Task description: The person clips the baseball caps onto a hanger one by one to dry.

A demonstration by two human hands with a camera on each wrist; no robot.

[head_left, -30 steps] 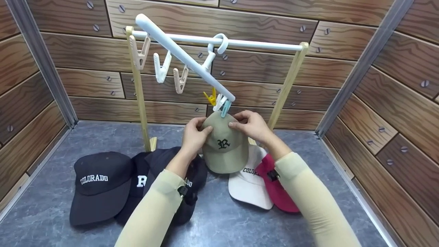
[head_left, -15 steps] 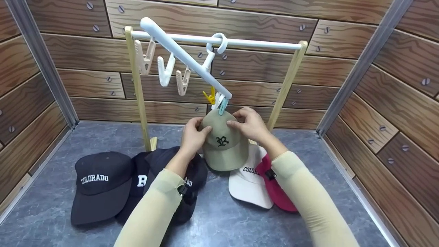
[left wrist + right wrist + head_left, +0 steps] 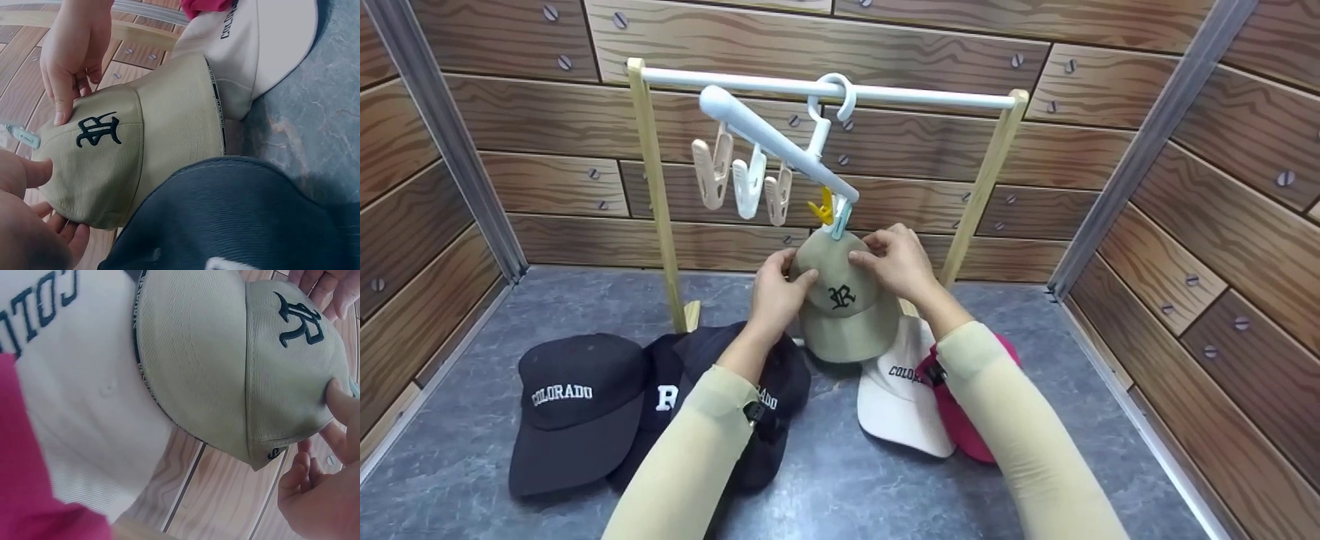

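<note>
An olive-beige baseball cap (image 3: 851, 330) with a dark embroidered letter hangs by its crown from a light-blue clothespin (image 3: 841, 223) on a white clip hanger (image 3: 780, 139). My left hand (image 3: 780, 292) grips the cap's left side, thumb on the front panel. On the opposite side my right hand (image 3: 901, 262) pinches the crown between thumb and fingers. Both wrist views show thumbs on the cloth and fingertips at the sides. Just left of the blue clip are a yellow clothespin (image 3: 823, 208) and a white one, partly hidden.
Dark caps (image 3: 577, 412) lie overlapping at left. A white cap (image 3: 904, 405) and a magenta cap (image 3: 967, 420) lie at right, partly under my forearm. The wooden rack (image 3: 652, 187) carries a white rod (image 3: 915, 94). Several beige and white clothespins (image 3: 748, 184) hang from the hanger's left half.
The cap has risen slightly and shifted a little left, with both hands still holding it. The hanger's left end has swung down and right, so the bar tilts less.
</note>
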